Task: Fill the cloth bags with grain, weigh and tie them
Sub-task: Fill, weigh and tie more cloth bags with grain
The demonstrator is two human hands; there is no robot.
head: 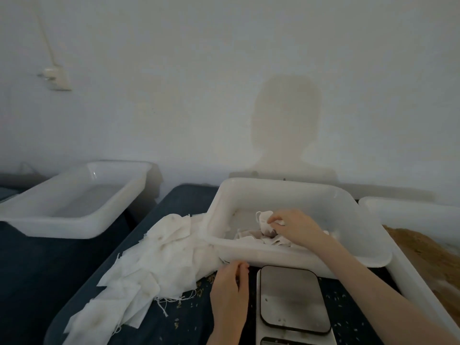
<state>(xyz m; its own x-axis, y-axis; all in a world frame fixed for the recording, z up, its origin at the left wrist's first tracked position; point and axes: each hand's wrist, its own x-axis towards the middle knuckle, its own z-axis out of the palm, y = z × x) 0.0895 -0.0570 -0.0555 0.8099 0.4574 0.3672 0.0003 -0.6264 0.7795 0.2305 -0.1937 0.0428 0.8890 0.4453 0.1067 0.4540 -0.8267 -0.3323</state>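
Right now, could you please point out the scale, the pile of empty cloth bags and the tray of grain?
scale [293, 298], head view, middle of its steel platform.
pile of empty cloth bags [159, 260], head view, centre of the heap.
tray of grain [428, 255], head view, on the brown grain inside.

A plain, makeshift packing workspace, more like a small home workshop than a factory. A bare, pale painted wall [224, 70] carries one socket [58, 79] with a cable running up from it. Below it a dark blue table [37, 270] holds white plastic tubs [74, 195], a heap of white cloth bags [159, 252], a tray of brown grain [428, 255], a small steel-topped scale [291, 297] and scattered grains.
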